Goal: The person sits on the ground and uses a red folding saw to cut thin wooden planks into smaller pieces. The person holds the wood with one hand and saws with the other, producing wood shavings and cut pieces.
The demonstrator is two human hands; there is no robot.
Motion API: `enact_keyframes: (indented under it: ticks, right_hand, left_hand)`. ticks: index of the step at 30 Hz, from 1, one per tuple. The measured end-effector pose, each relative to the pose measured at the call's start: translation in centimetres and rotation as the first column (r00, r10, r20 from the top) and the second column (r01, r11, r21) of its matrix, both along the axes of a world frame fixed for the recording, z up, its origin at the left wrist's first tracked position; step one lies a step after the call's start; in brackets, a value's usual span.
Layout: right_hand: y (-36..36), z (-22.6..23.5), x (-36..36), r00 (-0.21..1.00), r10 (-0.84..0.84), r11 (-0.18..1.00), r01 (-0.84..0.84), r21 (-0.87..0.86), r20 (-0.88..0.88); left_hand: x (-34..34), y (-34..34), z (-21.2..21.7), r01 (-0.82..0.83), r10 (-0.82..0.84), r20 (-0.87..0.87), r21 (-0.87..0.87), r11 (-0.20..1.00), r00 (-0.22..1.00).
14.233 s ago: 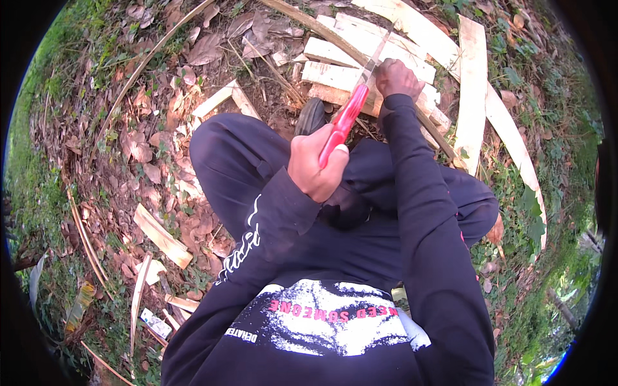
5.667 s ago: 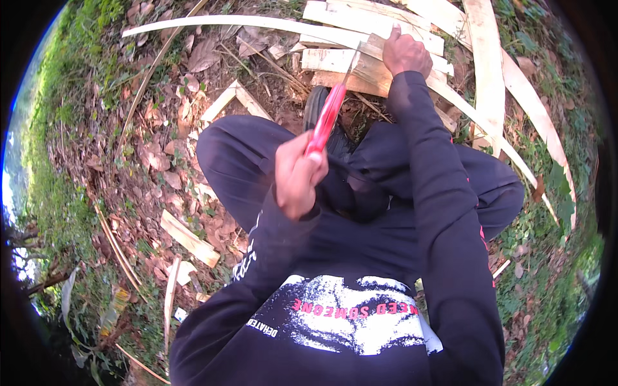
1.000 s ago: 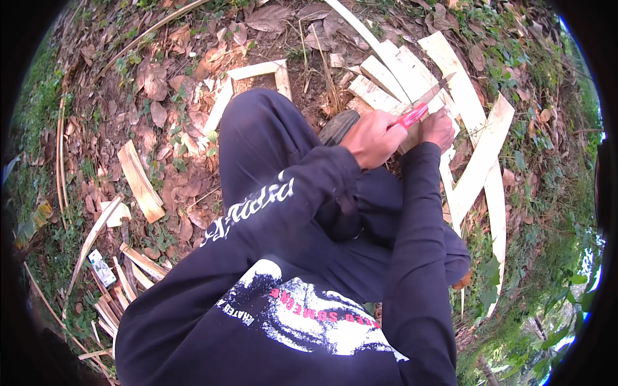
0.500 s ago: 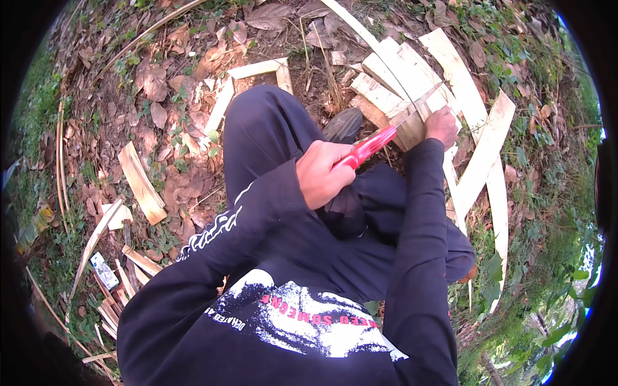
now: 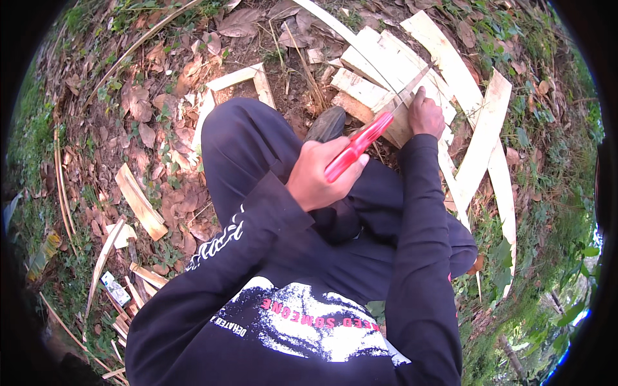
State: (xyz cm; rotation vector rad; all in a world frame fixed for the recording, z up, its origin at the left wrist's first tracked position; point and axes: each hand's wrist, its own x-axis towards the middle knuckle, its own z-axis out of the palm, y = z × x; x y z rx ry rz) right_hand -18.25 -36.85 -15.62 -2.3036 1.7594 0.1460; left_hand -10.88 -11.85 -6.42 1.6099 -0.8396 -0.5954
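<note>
My left hand (image 5: 324,172) is wrapped around the red handle of a handsaw (image 5: 360,148). Its narrow grey blade points up and to the right, crossing a long thin wooden strip (image 5: 344,31) above a stack of pale boards (image 5: 362,89). Just right of the blade, my right hand (image 5: 426,117) is closed on the strip over the boards, one finger pointing forward along the blade side. The fingers' undersides and the exact contact between blade and strip are hidden.
Long pale slats (image 5: 484,138) lie crossed beside my right knee. An angled wooden frame (image 5: 235,78) rests beyond my left knee. A split wood piece (image 5: 138,201) and several offcuts lie on the leafy ground at left. My crossed legs are below the boards.
My left hand and the saw have come slightly nearer and the blade points more steeply forward. The right hand has shifted left and slightly nearer, one finger now extended. The view has also shifted.
</note>
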Motion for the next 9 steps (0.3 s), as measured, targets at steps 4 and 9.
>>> enact_keyframes:
  ticks: [4, 9]
  right_hand:
    - [-0.8, -0.6, -0.6, 0.997, -0.059, 0.998, 0.06, -0.029, 0.044]
    - [-0.7, 0.0, -0.1, 0.996, -0.068, 0.998, 0.067, 0.006, 0.058]
  left_hand:
    - [0.2, -2.7, 0.3, 0.029, -0.027, -0.054, 0.042, 0.999, 0.998]
    - [1.0, 2.9, 4.1, 0.097, -0.082, -0.094, 0.17, 0.981, 0.992]
